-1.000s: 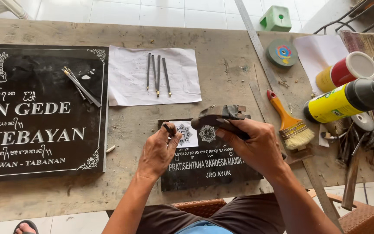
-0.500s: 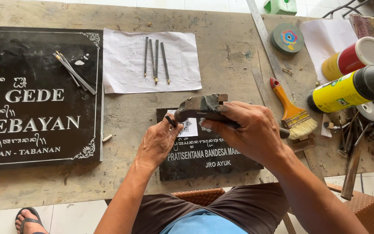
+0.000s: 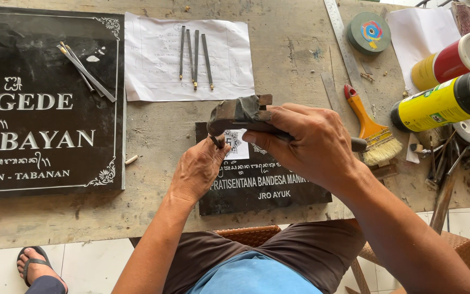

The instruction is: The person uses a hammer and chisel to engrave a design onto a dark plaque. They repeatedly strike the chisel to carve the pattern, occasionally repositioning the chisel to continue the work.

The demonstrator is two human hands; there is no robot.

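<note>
The small black plaque (image 3: 257,182) lies flat on the wooden workbench (image 3: 153,136), at its near edge, directly in front of the seated person. A thin chisel (image 3: 216,141) is pinched between the closed fingertips of the left hand (image 3: 198,170) and is set against the plaque's upper left area, beside a pale paper pattern (image 3: 237,144). The heel of that hand rests on the plaque surface. A hammer (image 3: 241,113) is gripped by the right hand (image 3: 311,146), the fingers wrapped fully around its handle; its worn head is held just above the chisel top (contact cannot be determined).

Beyond the hands, four spare chisels (image 3: 194,51) are laid side by side on a white sheet (image 3: 189,57). A large black plaque (image 3: 39,103) occupies the left of the bench. To the right are placed a paintbrush (image 3: 370,128) with an orange handle, a steel ruler (image 3: 344,41), a yellow spray can (image 3: 441,100) and a red and yellow can (image 3: 452,60).
</note>
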